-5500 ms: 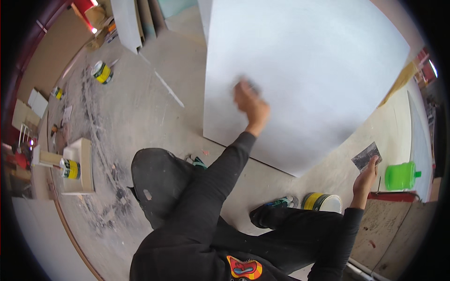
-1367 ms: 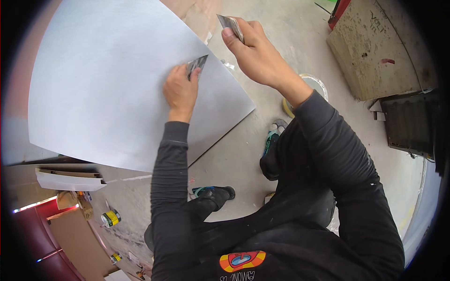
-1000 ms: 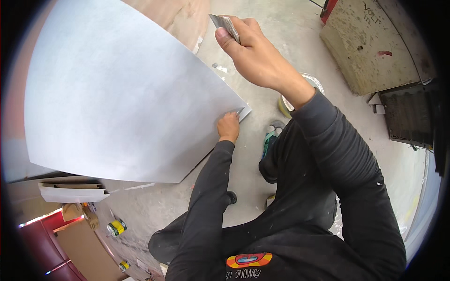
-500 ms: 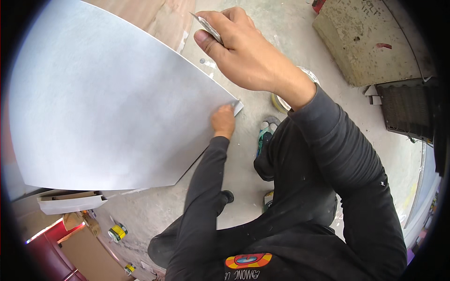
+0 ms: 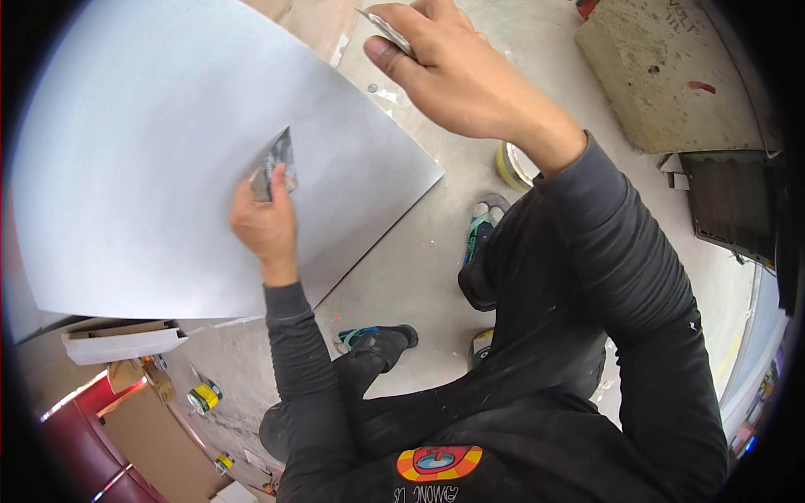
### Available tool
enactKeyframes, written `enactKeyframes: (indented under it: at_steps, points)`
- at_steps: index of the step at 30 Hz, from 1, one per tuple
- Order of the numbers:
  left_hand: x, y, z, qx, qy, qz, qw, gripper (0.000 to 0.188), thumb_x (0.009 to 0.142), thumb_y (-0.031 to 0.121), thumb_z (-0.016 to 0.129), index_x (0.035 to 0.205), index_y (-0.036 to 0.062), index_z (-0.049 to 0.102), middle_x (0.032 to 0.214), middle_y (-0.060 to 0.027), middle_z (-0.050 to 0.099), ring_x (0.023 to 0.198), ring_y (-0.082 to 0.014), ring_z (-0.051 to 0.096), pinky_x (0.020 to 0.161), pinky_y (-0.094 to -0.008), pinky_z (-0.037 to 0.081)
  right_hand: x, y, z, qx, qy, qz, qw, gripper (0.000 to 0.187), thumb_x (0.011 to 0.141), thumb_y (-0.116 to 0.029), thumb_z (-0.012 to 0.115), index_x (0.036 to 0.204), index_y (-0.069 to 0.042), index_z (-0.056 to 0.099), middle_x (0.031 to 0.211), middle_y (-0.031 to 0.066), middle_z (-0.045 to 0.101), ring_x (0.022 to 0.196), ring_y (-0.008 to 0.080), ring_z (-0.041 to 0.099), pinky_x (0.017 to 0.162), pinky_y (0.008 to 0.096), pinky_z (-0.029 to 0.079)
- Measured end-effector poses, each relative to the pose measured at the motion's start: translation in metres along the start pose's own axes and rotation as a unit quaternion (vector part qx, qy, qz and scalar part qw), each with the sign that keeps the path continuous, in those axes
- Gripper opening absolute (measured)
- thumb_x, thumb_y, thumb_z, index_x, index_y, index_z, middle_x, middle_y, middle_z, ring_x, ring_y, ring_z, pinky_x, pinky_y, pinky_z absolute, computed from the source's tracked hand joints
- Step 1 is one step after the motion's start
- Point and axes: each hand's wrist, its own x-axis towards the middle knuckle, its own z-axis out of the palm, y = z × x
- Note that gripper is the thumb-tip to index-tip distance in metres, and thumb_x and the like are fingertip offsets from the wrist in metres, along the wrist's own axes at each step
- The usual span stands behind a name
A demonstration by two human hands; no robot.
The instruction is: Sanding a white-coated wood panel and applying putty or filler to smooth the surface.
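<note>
1. Left hand (image 5: 267, 225): my fingers are clamped on a flat scraper (image 5: 286, 157) at 10 o'clock, over the white panel (image 5: 168, 168); blade contact cannot be confirmed.
2. Right hand (image 5: 470, 90): my fingers pinch a second thin blade (image 5: 391, 35) at 12 o'clock, its corner toward 10.
3. Handling: I judge both tools light and stiff; smeared faces may slip.
4. Hold: I should grip the rear end, thumb flat on one face, away from the leading edge.
5. Panel: probably rigid; support by its edges.

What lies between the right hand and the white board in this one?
In the head view, a strip of pale floor shows between the right hand and the white board, with white marks and a small round gray spot on it.
</note>
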Motion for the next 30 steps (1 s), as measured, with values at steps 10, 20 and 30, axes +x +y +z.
enactKeyframes:
  at_steps: [10, 20, 30]
  points:
    - [-0.201, -0.087, 0.131, 0.171, -0.255, 0.025, 0.951, 0.014, 0.081, 0.025, 0.069, 0.083, 0.0110, 0.067, 0.079, -0.0078, 0.066, 0.076, -0.0318, 0.064, 0.067, -0.0429, 0.051, -0.004, -0.012, 0.007, -0.038, -0.063, 0.011, 0.997, 0.039, 0.098, -0.031, 0.046, 0.122, -0.001, 0.050, 0.109, 0.0309, 0.050, 0.104, 0.0432, 0.048, 0.089, 0.0504, 0.040]
    - [0.007, -0.036, -0.101, 0.098, 0.109, -0.047, 0.988, 0.025, 0.083, 0.027, 0.074, 0.084, 0.0023, 0.068, 0.079, -0.0110, 0.068, 0.071, -0.0274, 0.065, 0.065, -0.0360, 0.050, 0.000, -0.012, 0.009, -0.044, -0.083, 0.018, 0.995, 0.047, 0.098, -0.034, 0.045, 0.133, -0.002, 0.047, 0.114, 0.0305, 0.050, 0.109, 0.0442, 0.048, 0.095, 0.0489, 0.039]
    - [-0.127, -0.089, 0.021, 0.108, -0.074, -0.023, 0.991, 0.023, 0.082, 0.024, 0.072, 0.094, 0.0050, 0.070, 0.092, -0.0164, 0.068, 0.086, -0.0342, 0.065, 0.075, -0.0422, 0.050, -0.002, -0.002, 0.010, -0.052, -0.117, 0.012, 0.992, 0.046, 0.098, -0.032, 0.046, 0.132, -0.002, 0.048, 0.114, 0.0314, 0.049, 0.110, 0.0443, 0.047, 0.097, 0.0462, 0.039]
